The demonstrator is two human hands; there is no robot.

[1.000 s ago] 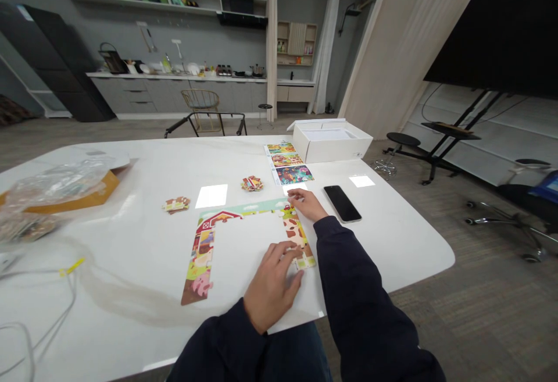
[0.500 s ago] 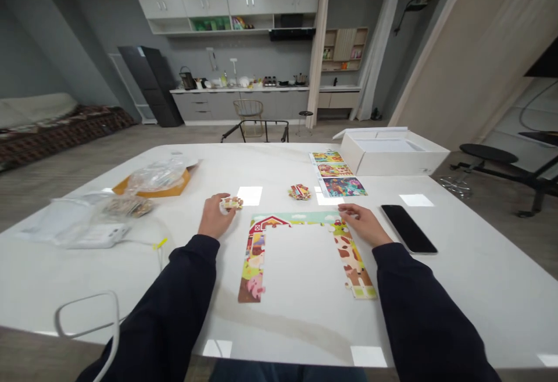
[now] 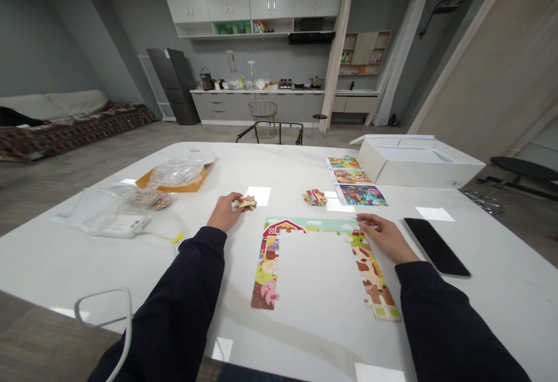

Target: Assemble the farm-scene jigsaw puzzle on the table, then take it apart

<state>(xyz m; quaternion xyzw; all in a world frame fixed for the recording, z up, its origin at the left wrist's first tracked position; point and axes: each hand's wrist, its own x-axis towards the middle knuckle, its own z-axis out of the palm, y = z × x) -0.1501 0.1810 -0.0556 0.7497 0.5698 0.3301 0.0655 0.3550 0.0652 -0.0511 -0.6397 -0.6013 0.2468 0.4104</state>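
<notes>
So the puzzle (image 3: pixel 267 268) is on the bench (image 3: pixel 183 266), right in front of the person, joined up along the left, far and right sides, with the near side open. You get a red barn and pink pig on the left, a brown-patched cow on the right. Right hand (image 3: pixel 386 238) is at the far right corner, fingers a bit apart and kinda loosely curled, tips on the edge. Left hand (image 3: pixel 224 213) is at the small pile (image 3: pixel 248 203) just off the far left corner, fingers bent in close at its left side; can't tell if they're actually pinching a piece.

Another pile (image 3: pixel 314 197) sits past the far side, with the picture sheet (image 3: pixel 357 181) to its right and the white box (image 3: pixel 422 161) behind that. Phone's (image 3: pixel 436 246) off to the right. Over left there's a clear bag (image 3: pixel 93 204), a white cable (image 3: pixel 126 312) and some orange packaging (image 3: pixel 192 181) under crinkly plastic (image 3: pixel 174 170).
</notes>
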